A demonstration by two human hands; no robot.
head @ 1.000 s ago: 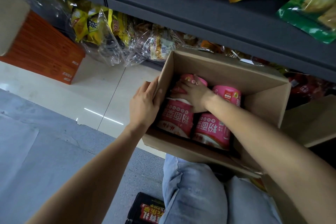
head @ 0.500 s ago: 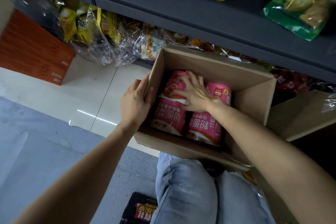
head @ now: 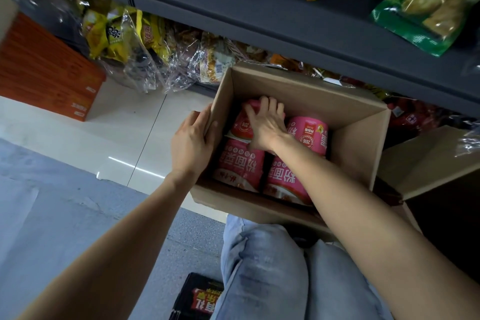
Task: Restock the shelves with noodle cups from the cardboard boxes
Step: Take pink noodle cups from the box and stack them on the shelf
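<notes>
An open cardboard box (head: 306,88) rests on my knees, below the dark grey shelf (head: 259,15). Inside lie several pink noodle cups on their sides. My left hand (head: 193,143) grips the box's left wall, thumb inside. My right hand (head: 266,123) reaches into the box, fingers wrapped over the far left noodle cup (head: 242,126). Another cup (head: 310,132) lies to its right, and two more cups (head: 240,163) fill the near row, partly hidden by my right forearm.
Snack bags (head: 426,5) lie on the shelf above; bagged snacks in clear plastic (head: 145,44) sit on the lowest level. An orange carton (head: 44,70) stands on the floor at left. A second cardboard box (head: 431,161) is at right, a black package (head: 200,299) by my knee.
My right hand has slid from the middle of the cups onto the far left cup and curled over it. The view has shifted slightly; my left hand keeps its hold on the box wall.
</notes>
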